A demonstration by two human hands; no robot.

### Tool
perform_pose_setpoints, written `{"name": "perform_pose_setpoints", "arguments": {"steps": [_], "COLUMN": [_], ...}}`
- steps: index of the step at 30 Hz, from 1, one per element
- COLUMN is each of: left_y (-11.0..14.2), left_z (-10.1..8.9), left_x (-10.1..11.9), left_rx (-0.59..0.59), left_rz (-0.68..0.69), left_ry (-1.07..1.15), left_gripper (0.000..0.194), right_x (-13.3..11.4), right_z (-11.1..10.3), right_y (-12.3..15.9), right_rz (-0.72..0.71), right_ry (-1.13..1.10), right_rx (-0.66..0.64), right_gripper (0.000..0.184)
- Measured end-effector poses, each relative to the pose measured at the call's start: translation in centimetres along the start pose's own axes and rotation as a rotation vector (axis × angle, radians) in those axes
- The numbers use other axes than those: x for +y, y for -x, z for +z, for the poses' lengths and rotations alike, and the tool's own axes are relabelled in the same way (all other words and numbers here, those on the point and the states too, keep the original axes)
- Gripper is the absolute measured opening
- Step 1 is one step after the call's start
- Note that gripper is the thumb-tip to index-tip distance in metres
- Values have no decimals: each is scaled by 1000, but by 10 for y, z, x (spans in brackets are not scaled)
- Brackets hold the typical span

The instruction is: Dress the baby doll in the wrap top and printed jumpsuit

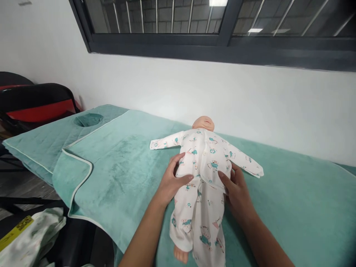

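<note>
"On the green cover (300,193), where are the hands?"

"At the two sides of the doll (204,124), by its waist. It lies face up, with its head toward the wall (250,96)."

"How open is the grip?"

"The left hand (174,181) is half open. Its thumb lies over the waist, and its fingers touch the side of the shirt (194,148). The right hand (239,189) is curled more, with its thumb on the shirt front. I can't tell if it pinches the cloth."

"What else is it wearing?"

"White pants (205,218) with little pictures. One bare foot (180,255) pokes out."

"Any words?"

"Tiny letters by the waist, too small to read. Down low on the left, a yellow label (16,231) has dark marks I can't read. It's on a white bundle (41,233)."

"And farther off?"

"A red and black chair (39,104) on the left, and a window (155,40) up high."
</note>
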State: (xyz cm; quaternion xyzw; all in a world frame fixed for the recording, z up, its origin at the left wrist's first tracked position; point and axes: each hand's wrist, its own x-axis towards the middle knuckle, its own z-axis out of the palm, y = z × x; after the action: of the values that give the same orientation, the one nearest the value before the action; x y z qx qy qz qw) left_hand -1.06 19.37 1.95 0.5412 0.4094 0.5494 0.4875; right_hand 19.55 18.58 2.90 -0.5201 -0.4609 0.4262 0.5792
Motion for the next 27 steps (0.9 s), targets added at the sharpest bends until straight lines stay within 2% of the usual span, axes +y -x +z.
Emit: {"name": "perform_pose_setpoints", "arguments": {"steps": [6, 11, 18, 21, 24, 27], "left_y": [9, 14, 14, 15, 13, 2], "left_z": [-1, -2, -1, 1, 4, 0], "left_x": [2, 1, -3, -5, -8, -16], "left_rx": [-56, -94, -51, -47, 10, 186], "left_rz": [4, 5, -37, -67, -82, -36], "left_ry": [6, 20, 66, 65, 43, -102], "left_gripper": [62, 65, 62, 60, 51, 37], "right_x": [11, 16, 21, 21, 16, 10], "right_z": [-9, -13, -13, -12, -11, -15], "right_y": [14, 21, 16, 14, 16, 21], "right_rz": [6, -46, -50, -8, 24, 46], "right_ry": [34, 47, 48, 40, 53, 117], "right_rx": [20, 4, -45, -53, -56, -80], "right_gripper": [49, 50, 51, 51, 50, 50]}}
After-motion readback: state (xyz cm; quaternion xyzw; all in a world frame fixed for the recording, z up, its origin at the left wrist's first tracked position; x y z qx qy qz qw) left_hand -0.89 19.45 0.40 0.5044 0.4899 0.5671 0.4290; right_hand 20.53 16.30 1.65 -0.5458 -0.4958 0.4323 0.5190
